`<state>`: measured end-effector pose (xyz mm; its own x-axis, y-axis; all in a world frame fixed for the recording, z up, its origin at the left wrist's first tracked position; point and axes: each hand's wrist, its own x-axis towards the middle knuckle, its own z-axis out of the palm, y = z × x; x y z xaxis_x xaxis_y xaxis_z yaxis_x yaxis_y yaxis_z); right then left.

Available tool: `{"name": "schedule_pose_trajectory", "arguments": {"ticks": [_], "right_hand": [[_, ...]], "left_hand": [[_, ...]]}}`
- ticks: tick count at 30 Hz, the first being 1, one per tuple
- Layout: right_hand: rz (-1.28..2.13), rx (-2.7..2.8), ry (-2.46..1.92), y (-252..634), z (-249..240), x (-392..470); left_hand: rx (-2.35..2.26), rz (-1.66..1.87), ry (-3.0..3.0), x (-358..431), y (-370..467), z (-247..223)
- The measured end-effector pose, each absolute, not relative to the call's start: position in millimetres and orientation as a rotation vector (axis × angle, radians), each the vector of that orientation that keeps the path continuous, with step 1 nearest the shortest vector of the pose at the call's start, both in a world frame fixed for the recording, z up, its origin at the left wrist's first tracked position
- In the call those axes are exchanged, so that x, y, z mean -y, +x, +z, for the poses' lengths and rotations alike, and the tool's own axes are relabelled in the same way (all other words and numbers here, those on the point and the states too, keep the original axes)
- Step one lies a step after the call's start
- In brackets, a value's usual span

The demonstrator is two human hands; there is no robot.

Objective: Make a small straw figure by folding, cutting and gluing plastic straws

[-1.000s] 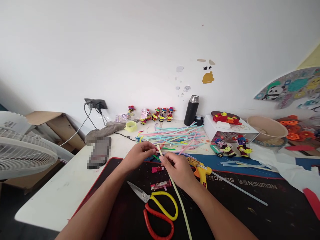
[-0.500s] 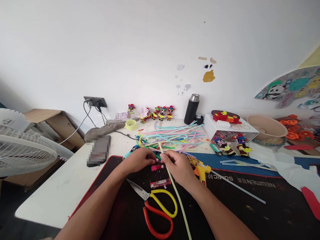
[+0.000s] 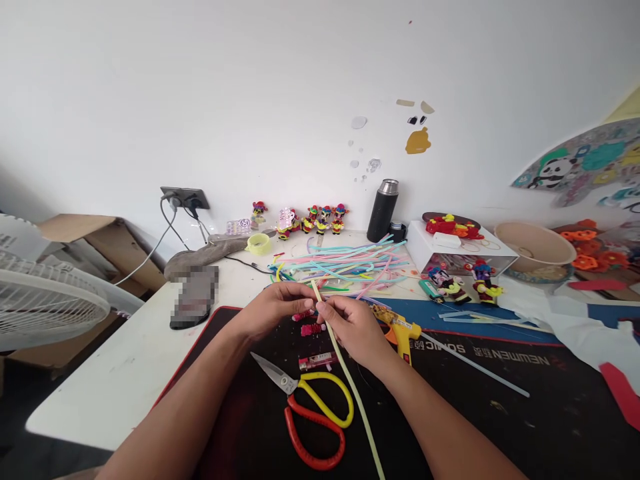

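A long pale yellow-green stick (image 3: pixel 356 387) runs from between my hands down to the bottom edge of the view. My right hand (image 3: pixel 350 327) pinches it near its upper end. My left hand (image 3: pixel 280 308) is beside that end with thumb and fingers closed together; a small pale bit shows at the fingertips, too small to name. Small crimson fuzzy pieces (image 3: pixel 311 329) lie on the black mat (image 3: pixel 470 407) below my hands. Under them are a pink lighter (image 3: pixel 318 361) and scissors (image 3: pixel 287 385) with one yellow and one red handle.
Behind my hands lies a pile of pastel sticks (image 3: pixel 345 263). A yellow glue gun (image 3: pixel 404 331) is right of my right hand. A black flask (image 3: pixel 383 212), small figures (image 3: pixel 325 220) and a white box (image 3: pixel 457 257) stand farther back. At left is a fan (image 3: pixel 45 293).
My left hand has risen slightly toward the stick's upper end, uncovering more crimson pieces below. My right hand still grips the stick. The whole view has shifted slightly.
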<state>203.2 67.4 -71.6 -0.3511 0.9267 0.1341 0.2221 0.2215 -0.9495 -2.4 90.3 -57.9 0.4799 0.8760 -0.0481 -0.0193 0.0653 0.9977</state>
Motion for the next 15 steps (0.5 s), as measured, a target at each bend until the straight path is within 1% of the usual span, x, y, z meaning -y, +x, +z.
{"name": "schedule_pose_trajectory", "arguments": {"ticks": [5,9,12,15], "right_hand": [[1.402,1.626,-1.039,202.2,-78.1,-69.1],[1.494,1.578,-1.008,199.7,-83.1,-68.2],[1.511,1.567,-1.041,200.9,-83.6,-60.8],[1.384,1.618,-1.15,211.2,-80.3,-49.0]], "left_hand": [[-0.78,0.865,1.205,-89.9,3.5,-64.4],[-0.756,0.889,1.154,-90.1,5.5,-64.4],[-0.774,0.934,1.109,-90.7,4.7,-63.3],[-0.796,0.987,1.06,-91.0,2.9,-62.1]]}}
